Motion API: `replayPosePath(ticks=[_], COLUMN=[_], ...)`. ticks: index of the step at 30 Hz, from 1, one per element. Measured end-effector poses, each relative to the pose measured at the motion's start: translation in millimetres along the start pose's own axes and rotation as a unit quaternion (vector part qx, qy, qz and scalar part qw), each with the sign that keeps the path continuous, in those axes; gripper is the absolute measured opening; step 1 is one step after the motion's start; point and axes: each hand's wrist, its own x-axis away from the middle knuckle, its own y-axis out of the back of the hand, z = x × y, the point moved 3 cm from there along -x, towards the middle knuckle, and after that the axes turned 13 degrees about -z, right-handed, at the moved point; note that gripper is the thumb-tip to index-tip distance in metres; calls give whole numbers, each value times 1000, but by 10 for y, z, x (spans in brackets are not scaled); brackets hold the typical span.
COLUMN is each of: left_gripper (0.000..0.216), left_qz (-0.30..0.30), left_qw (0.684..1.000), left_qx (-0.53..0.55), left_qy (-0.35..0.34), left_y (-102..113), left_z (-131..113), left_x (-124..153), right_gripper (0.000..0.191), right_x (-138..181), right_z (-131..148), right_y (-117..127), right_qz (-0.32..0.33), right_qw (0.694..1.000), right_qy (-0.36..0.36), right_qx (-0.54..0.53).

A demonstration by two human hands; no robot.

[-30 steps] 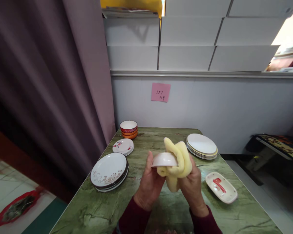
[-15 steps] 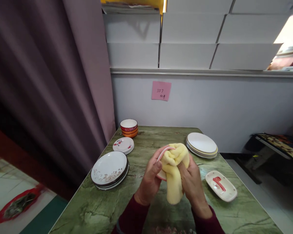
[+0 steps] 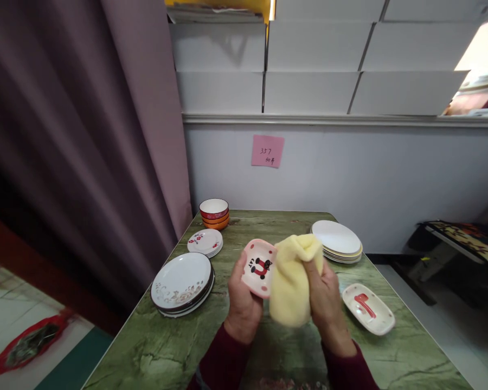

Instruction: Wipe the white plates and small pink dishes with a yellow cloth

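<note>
Dish [image 3: 259, 266], pink-rimmed, cat motif: just below centre of the frame, tilted, apparently held above the table [image 3: 154, 355]. Left hand [image 3: 243, 307]: gripping the dish by its left and lower side. Cloth [image 3: 290, 290], yellow: just right of the dish, covering its right edge; pressure there cannot be told. Right hand [image 3: 327, 300]: closed on the cloth, which hangs loose below. Tray [image 3: 368, 310], red motif: lower right, near the right hand, not touching. Large plates [image 3: 181, 280], stacked: left of the left hand. Small plates [image 3: 204, 241] and bowls [image 3: 214, 214]: stacked, above these. White plates [image 3: 336, 238], stacked: right of centre. Risks, as judged: the dish slipping, should the cloth drag its edge against a one-handed hold; the tray being knocked, should the right hand swing outward low.
</note>
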Motion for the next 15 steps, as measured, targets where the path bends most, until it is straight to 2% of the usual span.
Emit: replayPosePath(ticks=[2,4,6,8,11,13,15], left_gripper=[36,46,59,67,63,60,55], left_qz=[-44,-28,2,19,65,100,108], left_qw=[999,999,998,995,989,985,985], left_qx=[4,-11,-34,-56,-90,-113,-127], left_qy=[6,29,58,85,95,82,54], left_y=[40,43,32,26,18,24,48], left_z=[-49,-84,-86,-49,43,97,119], left_x=[-58,-85,-82,-65,-42,-33,-30], right_gripper=[63,64,70,68,45,38,34], right_x=[-93,-108,-42,80,282,361,387], right_z=[25,97,185,259,263,193,104], right_y=[184,322,351,272,52,-91,-196], right_qz=[-129,-251,-307,-294,-210,-146,-97], right_qw=[988,951,911,868,784,750,745], right_qy=[48,126,233,374,558,612,615], right_qx=[66,132,148,142,172,205,240])
